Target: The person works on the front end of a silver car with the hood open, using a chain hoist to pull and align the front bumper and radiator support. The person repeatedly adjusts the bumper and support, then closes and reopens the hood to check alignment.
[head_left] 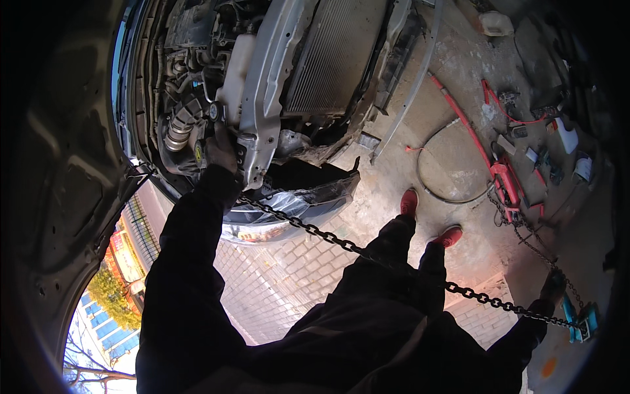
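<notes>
My left hand [221,152] reaches into the engine bay of a car, beside the end of a silver metal crossbeam [262,98] and a yellow-marked cap [199,152]. Its fingers are in shadow and partly hidden. A dark steel chain [308,227] starts at the car's front below this hand. It crosses in front of my body to a teal metal fitting [586,323] at the lower right. Near that fitting is my right hand [553,289], with another length of chain hanging close to it. Shadow hides how its fingers lie.
A red hydraulic ram [505,180] with a black hose [425,167] lies on the concrete floor. Beyond it are scattered tools and a white bottle [566,136]. The raised hood [65,164] stands at my left. The radiator [331,59] sits behind the crossbeam.
</notes>
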{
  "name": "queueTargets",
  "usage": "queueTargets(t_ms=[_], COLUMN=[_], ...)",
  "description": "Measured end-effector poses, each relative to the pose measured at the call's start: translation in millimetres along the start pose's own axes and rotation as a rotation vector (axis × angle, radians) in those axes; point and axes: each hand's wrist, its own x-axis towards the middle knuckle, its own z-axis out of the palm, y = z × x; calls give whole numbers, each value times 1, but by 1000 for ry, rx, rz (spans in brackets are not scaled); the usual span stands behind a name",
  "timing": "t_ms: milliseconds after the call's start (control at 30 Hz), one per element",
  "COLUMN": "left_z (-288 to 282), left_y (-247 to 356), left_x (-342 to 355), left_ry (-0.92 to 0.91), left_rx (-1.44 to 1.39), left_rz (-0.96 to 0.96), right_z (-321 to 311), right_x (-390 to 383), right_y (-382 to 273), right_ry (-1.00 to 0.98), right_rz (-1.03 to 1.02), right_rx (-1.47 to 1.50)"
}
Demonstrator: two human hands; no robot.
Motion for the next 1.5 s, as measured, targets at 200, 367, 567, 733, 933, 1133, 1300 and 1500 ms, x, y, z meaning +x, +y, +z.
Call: queueTargets(t_ms=[200,367,567,733,933,1133,1300,1500], left_z=[-1,3,6,0,1,-2,2,6], left_y=[-6,-8,-16,-12,-17,-7,-2,-16], left_x=[-3,-2,3,0,8,-2,-4,8], left_ry=[68,55,77,11,-34,34,128,-41], left_rx=[103,44,114,116,16,80,39,-102], left_rz=[97,102,236,232,-44,32,146,-26], right_z=[-12,3,14,22,53,56,57,68], right_x=[74,25,-127,-196,-84,56,21,-101], right_y=[2,-13,-77,-106,-27,1,2,-9], right_ry=[309,364,432,63,268,300,330,157], right_rz=[-146,-178,-142,-118,158,17,-182,-412], right_rx=[-680,-497,-437,-545,232,129,-570,-1902])
